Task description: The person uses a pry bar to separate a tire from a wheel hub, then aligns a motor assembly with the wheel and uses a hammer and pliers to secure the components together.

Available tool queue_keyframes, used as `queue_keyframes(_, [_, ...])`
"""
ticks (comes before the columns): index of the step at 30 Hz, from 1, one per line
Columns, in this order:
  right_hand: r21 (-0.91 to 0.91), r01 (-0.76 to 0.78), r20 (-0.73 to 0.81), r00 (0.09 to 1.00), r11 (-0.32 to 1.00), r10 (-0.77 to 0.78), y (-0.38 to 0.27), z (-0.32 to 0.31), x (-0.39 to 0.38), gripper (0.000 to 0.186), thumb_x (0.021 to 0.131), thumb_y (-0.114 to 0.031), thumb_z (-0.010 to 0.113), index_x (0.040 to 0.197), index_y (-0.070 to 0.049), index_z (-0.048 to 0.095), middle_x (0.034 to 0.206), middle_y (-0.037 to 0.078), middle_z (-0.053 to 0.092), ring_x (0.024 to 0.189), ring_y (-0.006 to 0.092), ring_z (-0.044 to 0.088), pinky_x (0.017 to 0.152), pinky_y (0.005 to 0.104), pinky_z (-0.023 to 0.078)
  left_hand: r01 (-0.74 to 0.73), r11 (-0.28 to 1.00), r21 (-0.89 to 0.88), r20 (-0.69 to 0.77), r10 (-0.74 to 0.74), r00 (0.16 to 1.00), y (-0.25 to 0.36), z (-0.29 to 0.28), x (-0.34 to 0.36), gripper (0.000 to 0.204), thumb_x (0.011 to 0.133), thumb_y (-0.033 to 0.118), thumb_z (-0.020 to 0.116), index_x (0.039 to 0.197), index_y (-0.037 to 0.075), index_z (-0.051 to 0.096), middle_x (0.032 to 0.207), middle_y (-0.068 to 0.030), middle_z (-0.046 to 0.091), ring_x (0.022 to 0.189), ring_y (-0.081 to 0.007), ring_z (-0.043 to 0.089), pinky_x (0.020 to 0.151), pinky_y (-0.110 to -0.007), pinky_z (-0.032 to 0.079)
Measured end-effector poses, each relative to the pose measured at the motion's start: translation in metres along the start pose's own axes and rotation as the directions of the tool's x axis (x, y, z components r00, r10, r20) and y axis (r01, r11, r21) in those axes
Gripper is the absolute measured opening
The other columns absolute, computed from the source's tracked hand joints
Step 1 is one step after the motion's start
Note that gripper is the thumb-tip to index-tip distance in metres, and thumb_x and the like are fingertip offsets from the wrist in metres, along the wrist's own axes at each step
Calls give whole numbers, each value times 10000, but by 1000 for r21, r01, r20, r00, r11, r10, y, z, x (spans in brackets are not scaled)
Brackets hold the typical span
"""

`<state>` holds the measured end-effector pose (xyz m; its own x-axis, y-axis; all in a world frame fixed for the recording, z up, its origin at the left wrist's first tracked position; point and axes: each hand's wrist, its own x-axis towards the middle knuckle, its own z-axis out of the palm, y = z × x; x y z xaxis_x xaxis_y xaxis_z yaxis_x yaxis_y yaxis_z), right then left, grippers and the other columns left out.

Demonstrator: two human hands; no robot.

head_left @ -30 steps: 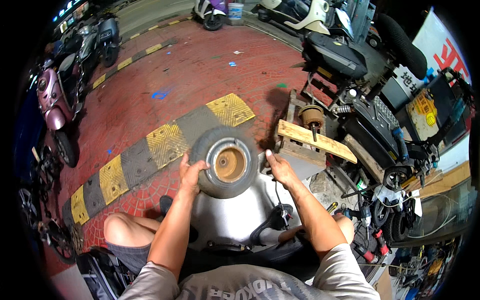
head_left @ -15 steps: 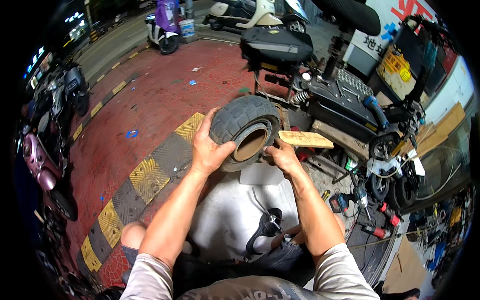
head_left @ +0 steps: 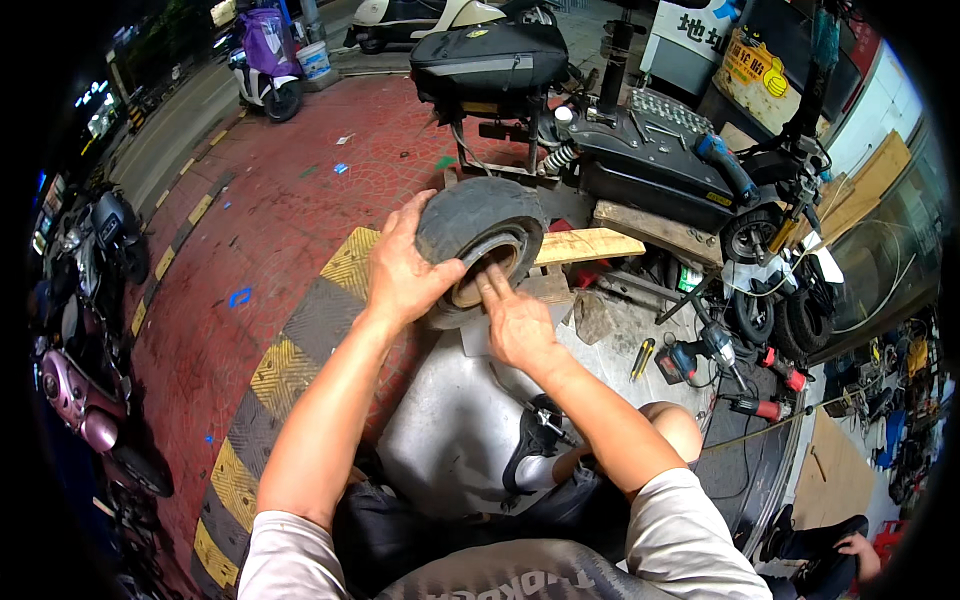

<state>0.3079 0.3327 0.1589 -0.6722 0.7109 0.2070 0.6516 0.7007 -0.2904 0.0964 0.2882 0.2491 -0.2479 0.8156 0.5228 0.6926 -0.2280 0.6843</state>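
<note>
My left hand (head_left: 402, 268) is wrapped round the left side of a small black tyre (head_left: 472, 208), gripping it. The wheel is tilted, its hollow, rust-brown rim turned toward me. My right hand (head_left: 515, 323) is open, two fingers stretched out inside the rim against its inner surface, the thumb mostly hidden. Behind the wheel lies a pale plank (head_left: 590, 242) on a wooden stand. A bare metal sheet (head_left: 440, 390) is below my hands, between my legs.
Stripped scooter (head_left: 650, 170) with blue tool and wrenches on its deck; drills (head_left: 720, 350), yellow knife (head_left: 642, 357) and spare tyres at right; yellow-black ramp strip (head_left: 285, 370) at left; parked scooters (head_left: 85, 390) beyond; another person's hand (head_left: 860, 555) and legs at lower right.
The wheel has been tilted up from lying face-up and moved higher. My right hand has moved from the rim's edge to inside it. My view has turned right.
</note>
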Motion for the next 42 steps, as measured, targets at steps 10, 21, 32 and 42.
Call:
queue_keyframes(10, [735,-122,133,991,667,35,-46,2,-8,787,896,-119,701,1650,-21,496,1729,233,458,1497,428,567,1238,467,471,-45,989,-142,-58,37,998,-31,-15,-18,983,725,234,845,1611,-25,507,1469,-198,662,1389,-305,629,1214,-430,469])
queue_keyframes(21, [-257,212,33,977,943,-211,-7,-26,25,879,827,-132,770,1642,-29,458,1636,213,539,1103,381,755,923,459,628,15,963,-271,-60,-33,998,-57,-23,-25,1000,734,228,845,1632,-15,480,1501,-166,650,1407,-266,608,1225,-405,458])
queue_keyframes(32, [479,-34,46,999,877,14,-56,1,-19,801,874,-131,703,1636,12,503,1699,274,488,1416,444,641,1106,425,577,-55,970,-238,-38,47,998,-48,-25,-25,1033,716,321,873,1614,-31,502,1492,-177,652,1407,-291,614,1226,-425,454])
queue_keyframes(42, [740,-212,416,890,-638,188,-36,-22,4,663,1118,-511,512,1508,23,573,1456,197,712,1132,298,755,861,385,556,-24,975,-223,-50,14,999,-54,-25,-27,1070,702,371,868,1617,-38,493,1493,-194,653,1417,-299,611,1228,-431,455])
